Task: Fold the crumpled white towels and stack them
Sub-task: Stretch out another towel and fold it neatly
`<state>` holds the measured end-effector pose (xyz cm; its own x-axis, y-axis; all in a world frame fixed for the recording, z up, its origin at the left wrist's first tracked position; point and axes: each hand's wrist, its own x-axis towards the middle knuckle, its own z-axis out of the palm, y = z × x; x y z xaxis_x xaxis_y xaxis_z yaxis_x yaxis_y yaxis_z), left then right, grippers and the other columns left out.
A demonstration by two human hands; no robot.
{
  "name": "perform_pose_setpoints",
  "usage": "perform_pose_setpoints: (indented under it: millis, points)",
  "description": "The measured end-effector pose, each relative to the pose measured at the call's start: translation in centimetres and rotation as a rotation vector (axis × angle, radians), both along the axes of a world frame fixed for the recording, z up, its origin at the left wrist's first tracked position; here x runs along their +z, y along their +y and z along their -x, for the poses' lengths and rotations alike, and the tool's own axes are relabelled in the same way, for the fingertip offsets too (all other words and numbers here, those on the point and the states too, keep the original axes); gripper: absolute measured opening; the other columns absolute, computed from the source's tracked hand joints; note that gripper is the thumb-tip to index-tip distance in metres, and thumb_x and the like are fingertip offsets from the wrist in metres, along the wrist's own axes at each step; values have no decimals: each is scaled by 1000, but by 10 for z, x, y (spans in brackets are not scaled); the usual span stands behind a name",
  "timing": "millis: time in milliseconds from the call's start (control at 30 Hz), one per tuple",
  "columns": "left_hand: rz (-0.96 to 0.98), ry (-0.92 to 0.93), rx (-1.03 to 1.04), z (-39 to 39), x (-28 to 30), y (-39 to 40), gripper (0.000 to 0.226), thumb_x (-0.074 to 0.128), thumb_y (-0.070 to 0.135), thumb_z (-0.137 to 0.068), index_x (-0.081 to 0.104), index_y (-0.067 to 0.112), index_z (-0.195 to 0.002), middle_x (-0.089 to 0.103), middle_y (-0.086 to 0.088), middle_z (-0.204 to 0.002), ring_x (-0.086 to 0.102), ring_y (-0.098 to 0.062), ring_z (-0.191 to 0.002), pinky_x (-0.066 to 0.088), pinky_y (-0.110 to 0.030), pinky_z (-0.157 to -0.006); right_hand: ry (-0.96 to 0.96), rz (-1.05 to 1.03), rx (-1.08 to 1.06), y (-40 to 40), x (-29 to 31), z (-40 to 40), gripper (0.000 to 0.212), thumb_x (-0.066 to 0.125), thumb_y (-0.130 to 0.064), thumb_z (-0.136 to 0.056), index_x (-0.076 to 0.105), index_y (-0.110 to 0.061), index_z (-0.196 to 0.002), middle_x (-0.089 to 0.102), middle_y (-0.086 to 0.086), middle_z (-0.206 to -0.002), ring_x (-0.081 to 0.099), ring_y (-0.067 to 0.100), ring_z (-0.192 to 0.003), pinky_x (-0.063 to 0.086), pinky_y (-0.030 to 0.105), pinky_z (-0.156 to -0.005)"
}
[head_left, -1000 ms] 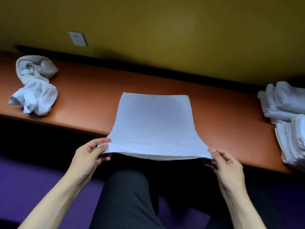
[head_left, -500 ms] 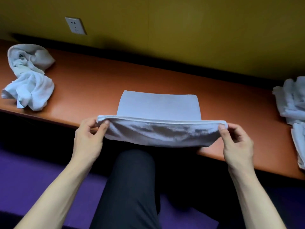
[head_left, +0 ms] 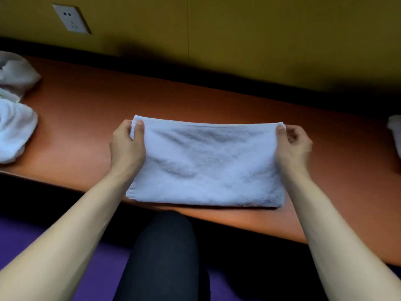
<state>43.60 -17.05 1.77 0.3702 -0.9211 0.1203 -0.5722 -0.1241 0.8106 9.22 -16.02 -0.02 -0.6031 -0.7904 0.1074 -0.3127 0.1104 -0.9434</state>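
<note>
Near edge folded over to the far edge: towel now halved on the counter

The counter [head_left: 217, 101] carries the towel [head_left: 206, 166] at its near middle, doubled since a second ago; more folds likely remain. Crumpled towels [head_left: 15, 127] wait far left. Left hand [head_left: 127, 146] and right hand [head_left: 293, 146] each pinch a far corner in a closed grip. No readable writing.

Both bare forearms reach forward, left hand [head_left: 127, 146] and right hand [head_left: 293, 146] each pinching with thumb against curled fingers.

White towel [head_left: 206, 164] folded in half, flat on orange counter [head_left: 86, 118]; crumpled towels [head_left: 15, 118] heaped far left.
</note>
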Motion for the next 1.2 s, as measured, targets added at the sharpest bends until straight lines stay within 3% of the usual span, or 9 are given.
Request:
perform_pose_setpoints:
  millis: [167, 267, 400, 533, 767, 867, 1000, 1133, 1200]
  points:
    - [-105, -37, 4, -1, -34, -29, 36, 46, 39, -104, 56, 8, -91, 52, 2, -73, 50, -24, -76, 33, -37, -61, 114, -142, 29, -28, -26, 1, 19, 58, -37, -99, 61, -18, -95, 55, -3, -80, 49, 10, -65, 37, 26, -55]
    - [-96, -92, -2, -4, -51, -30, 29, 53, 38, -101, 59, 13, -115, 63, -6, -104, 58, -33, -102, 44, -41, -83, 204, -269, 52, -23, -35, 3, 19, 56, -38, -97, 58, -21, -104, 60, -7, -86, 59, 20, -82, 42, 29, -65]
    - [53, -474, -217, -2, -58, 6, 41, 52, 34, -100, 56, 13, -135, 56, -15, -131, 53, -40, -112, 40, -49, -97, 355, -396, 74, 19, -32, 5, 34, 57, -39, -93, 55, -18, -119, 62, 5, -113, 57, 25, -102, 40, 32, -78]
    - [-94, -618, -405, -1, -74, 54, 53, 36, 49, -98, 53, 26, -143, 45, -8, -153, 45, -36, -133, 34, -50, -107, 388, -598, 41, 70, -25, -3, 40, 58, -50, -91, 55, -16, -112, 57, 7, -112, 55, 30, -97, 37, 34, -76]
    - [-195, -563, -399, 1, -76, 65, 59, 28, 55, -97, 39, 39, -153, 28, 5, -165, 19, -23, -153, 20, -44, -119, -61, -647, 20, 86, -11, -11, 31, 68, -35, -92, 64, -8, -106, 68, 7, -96, 60, 22, -76, 42, 32, -61]
    - [-204, -544, -406, 0, -75, 64, 61, 28, 58, -94, 39, 42, -152, 28, 7, -165, 18, -22, -152, 18, -41, -119, -237, -518, 81, 80, -1, -13, 23, 69, -22, -90, 72, -10, -110, 74, 2, -93, 69, 20, -78, 51, 31, -72]
    - [-218, -484, -414, -3, -72, 60, 62, 28, 61, -92, 40, 45, -150, 27, 10, -164, 18, -21, -152, 16, -39, -119, -189, -303, 151, 63, 26, -50, 14, 65, -26, -82, 75, -22, -92, 76, 1, -90, 68, 20, -82, 51, 36, -76]
    - [-237, -372, -430, -6, -70, 59, 59, 39, 56, -92, 41, 45, -149, 26, 15, -164, 17, -17, -152, 12, -36, -120, -78, -141, 274, 44, 50, -118, 11, 63, -13, -92, 69, -21, -86, 64, -13, -71, 54, -4, -62, 42, 15, -61]
    - [-210, -154, -404, -11, -68, 57, 52, 51, 42, -95, 45, 38, -147, 34, 15, -160, 24, -15, -150, 16, -36, -122, -11, -127, 337, 40, 57, -154, 14, 61, -12, -94, 66, -19, -83, 55, -14, -58, 49, -3, -52, 34, 10, -50]
